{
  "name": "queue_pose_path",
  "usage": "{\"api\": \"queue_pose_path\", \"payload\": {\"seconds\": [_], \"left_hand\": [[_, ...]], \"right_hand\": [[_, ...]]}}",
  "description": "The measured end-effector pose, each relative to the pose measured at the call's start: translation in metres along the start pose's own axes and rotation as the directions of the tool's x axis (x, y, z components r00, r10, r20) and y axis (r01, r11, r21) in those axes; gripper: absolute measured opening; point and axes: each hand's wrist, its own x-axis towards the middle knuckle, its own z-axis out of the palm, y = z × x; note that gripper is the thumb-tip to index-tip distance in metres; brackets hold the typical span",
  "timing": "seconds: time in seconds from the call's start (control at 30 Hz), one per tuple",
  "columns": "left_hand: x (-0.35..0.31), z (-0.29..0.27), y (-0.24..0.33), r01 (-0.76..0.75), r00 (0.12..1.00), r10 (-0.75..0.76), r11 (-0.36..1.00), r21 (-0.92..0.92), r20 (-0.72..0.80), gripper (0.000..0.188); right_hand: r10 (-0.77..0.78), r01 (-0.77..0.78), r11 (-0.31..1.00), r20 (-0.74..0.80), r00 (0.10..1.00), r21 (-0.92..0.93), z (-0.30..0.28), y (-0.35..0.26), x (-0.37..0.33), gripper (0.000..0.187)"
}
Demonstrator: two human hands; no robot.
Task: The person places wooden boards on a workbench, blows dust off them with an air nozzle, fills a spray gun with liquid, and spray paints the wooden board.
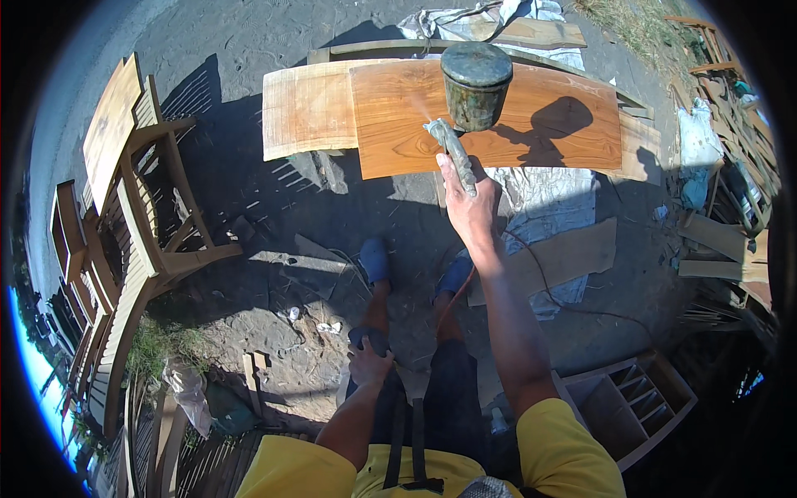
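My right hand [473, 207] is closed around the handle of a paint-stained spray gun [452, 149], held over a board. A dark, lidded cup [477, 87] sits on the gun. Faint mist leaves the nozzle toward the left. Beneath it lies a glossy reddish-brown wooden panel [398, 137], on top of a paler board [307, 112]; the gun's shadow falls on the panel's right part. My left hand [369, 363] rests on my left knee over the dark shorts, fingers apart, with no object visible in it.
Slatted wooden furniture [145, 199] stands at the left. A thin hose [540, 270] curves over the ground by my right foot, near a pale sheet [548, 203] and a loose board [548, 261]. A compartmented wooden box [618, 415] sits lower right; scrap wood [730, 124] is piled far right.
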Motion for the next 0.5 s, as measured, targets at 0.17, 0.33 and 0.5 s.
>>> {"api": "queue_pose_path", "payload": {"seconds": [0.17, 0.33, 0.5], "left_hand": [[0.002, -0.004, -0.016, 0.024, 1.000, -0.024, 0.999, -0.028, 0.015, 0.085], [0.004, -0.003, -0.018, -0.002, 1.000, 0.003, 1.000, -0.022, 0.008, 0.085], [0.002, -0.007, -0.014, 0.039, 0.998, -0.035, 0.996, -0.078, 0.045, 0.085]], "right_hand": [[0.052, -0.034, 0.986, 0.105, 0.993, -0.161, 0.046, -0.043, -0.010, 0.034], [0.035, -0.004, 0.987, 0.188, 0.982, -0.163, 0.068, -0.056, -0.013, 0.036], [0.005, 0.012, 0.994, 0.151, 0.989, -0.111, 0.071, -0.046, -0.011, 0.038]]}}
